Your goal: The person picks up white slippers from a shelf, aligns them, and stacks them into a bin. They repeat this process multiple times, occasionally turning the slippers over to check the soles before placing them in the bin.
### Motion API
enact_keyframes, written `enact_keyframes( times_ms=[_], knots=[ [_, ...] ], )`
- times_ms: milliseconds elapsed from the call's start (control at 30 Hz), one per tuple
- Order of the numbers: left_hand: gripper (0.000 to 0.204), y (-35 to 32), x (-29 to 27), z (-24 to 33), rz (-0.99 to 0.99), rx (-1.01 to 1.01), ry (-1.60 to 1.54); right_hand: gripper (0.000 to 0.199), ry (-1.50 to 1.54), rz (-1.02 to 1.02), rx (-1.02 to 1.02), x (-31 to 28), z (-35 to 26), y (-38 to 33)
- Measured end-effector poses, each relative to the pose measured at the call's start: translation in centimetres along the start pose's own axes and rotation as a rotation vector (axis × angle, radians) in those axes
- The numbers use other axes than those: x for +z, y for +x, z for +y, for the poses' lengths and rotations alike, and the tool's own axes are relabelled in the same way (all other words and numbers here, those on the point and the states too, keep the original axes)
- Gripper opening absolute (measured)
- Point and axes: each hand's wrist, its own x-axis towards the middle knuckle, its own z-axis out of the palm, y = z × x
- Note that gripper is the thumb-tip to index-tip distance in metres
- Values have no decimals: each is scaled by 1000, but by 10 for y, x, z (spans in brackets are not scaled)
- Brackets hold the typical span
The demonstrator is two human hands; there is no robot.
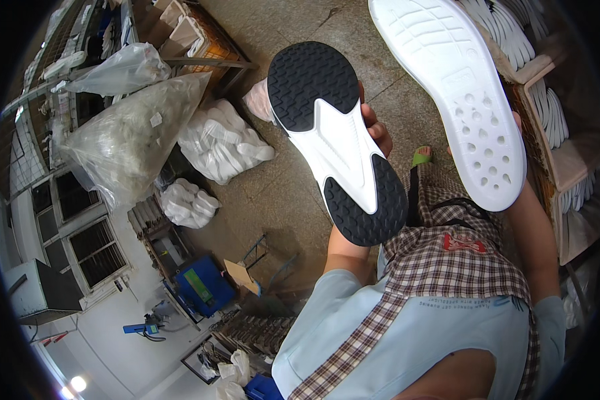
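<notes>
My left hand (378, 131) is closed on a shoe sole (348, 157) with black patterned tread at both ends and a white middle. The tread faces me, and only some fingers show past its right edge. On the right, my right hand (517, 121) grips a white shoe sole (470, 110) whose hollowed inner face is turned to me, with small round pits at the near end. That sole covers most of the hand; a fingertip shows at its edge. The two soles are held up side by side, apart from each other.
Racks (559, 150) at the right hold rows of white soles. On the left lie a big clear plastic bag (130, 133) and bags of white soles (223, 141). An orange crate (213, 50), a blue machine (205, 287) and a folding chair (243, 275) stand beyond. A green slipper (421, 159) is below.
</notes>
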Motion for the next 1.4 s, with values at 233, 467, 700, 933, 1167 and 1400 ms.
enact_keyframes(
  times_ms=[233, 467, 700, 933, 1167, 1400],
  knots=[
    [85, -4, 5, -1, 39, 8, 78, 83, -33, -105, 6, 14, 6, 2],
    [76, 6, 34, -11, 565, 46, 692, 88, -776, 177, -144, 21, 17, 11],
    [69, 14, 41, -38, 563, 34, 562, 75, -83, -18, 19, 6, 25, -2],
    [81, 21, 20, -43, 272, -62, 122, 70, -42, -26, -203, 5, 21, -30],
    [79, 23, 6, -48, 194, -96, 27, 71, -36, -12, -247, 0, 7, -48],
    [62, 26, 19, -57, 313, -69, 17, 72, -44, -7, -204, 2, 10, -54]
  ],
)
